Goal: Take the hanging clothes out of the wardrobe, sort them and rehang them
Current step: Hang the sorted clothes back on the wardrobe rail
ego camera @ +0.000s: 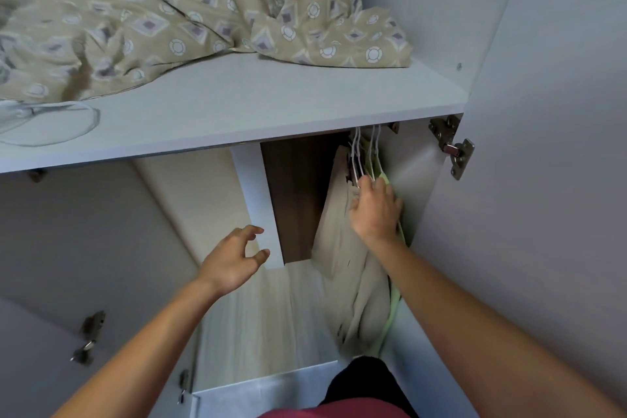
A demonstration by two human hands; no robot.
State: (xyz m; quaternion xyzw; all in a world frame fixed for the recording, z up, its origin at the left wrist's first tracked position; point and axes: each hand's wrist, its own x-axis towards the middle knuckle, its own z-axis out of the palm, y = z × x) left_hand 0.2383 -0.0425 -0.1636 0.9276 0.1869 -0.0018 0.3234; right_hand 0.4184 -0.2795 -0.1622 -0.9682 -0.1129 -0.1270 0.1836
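Under the front edge of the wardrobe shelf, at the right end of the hanging space, the right hand reaches up and in, forearm extended, back of hand toward the camera, fingers curled around the necks of several white wire hangers; grip narrow, holding the bunch. Hanger hooks run up from the grip and vanish behind the shelf edge. Below and left of the grip hangs a beige garment, draped down to the wardrobe floor; a light green garment shows as a thin strip just right of it, pressed against the right side panel. Little room right of the grip: panel and door hinge stand close. Left of the grip the compartment opens out, dark back wall and a pale vertical divider between. Left hand hovers well left of and lower than the grip, palm turned inward, fingers loosely spread and bent, holding nothing, fingertips near the divider's lower end. Above the grip, patterned bedding lies heaped on the shelf.
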